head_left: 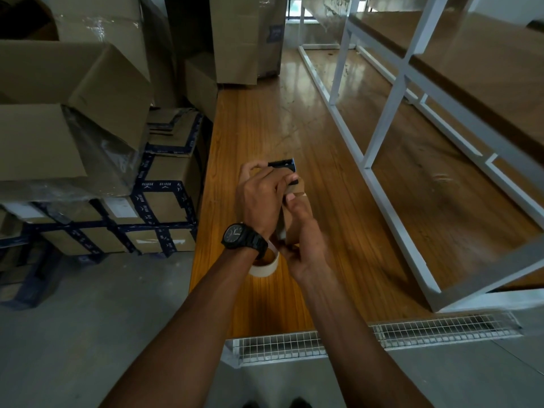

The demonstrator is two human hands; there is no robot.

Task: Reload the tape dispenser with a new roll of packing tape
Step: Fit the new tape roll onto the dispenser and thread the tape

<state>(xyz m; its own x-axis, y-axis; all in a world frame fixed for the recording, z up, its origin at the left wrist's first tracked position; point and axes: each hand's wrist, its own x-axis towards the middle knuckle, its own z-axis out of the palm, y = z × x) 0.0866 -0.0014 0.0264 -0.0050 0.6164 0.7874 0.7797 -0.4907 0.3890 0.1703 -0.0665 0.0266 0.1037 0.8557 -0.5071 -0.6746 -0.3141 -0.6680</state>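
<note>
From the head camera, you are holding the tape dispenser [287,184] above the bench [250,136], near its left edge, your left hand [260,198] wrapping over its top. Your right hand [303,240] is gripping its lower part, while a pale tape roll [265,265] is lying on the bench beneath your left wrist, which is wearing a black watch [240,237].

Count: two hands, left [259,198] and right [303,245]; one tape dispenser [285,167]; one tape roll [265,265]; one wristwatch [240,237]; one worktop [250,128].
</note>
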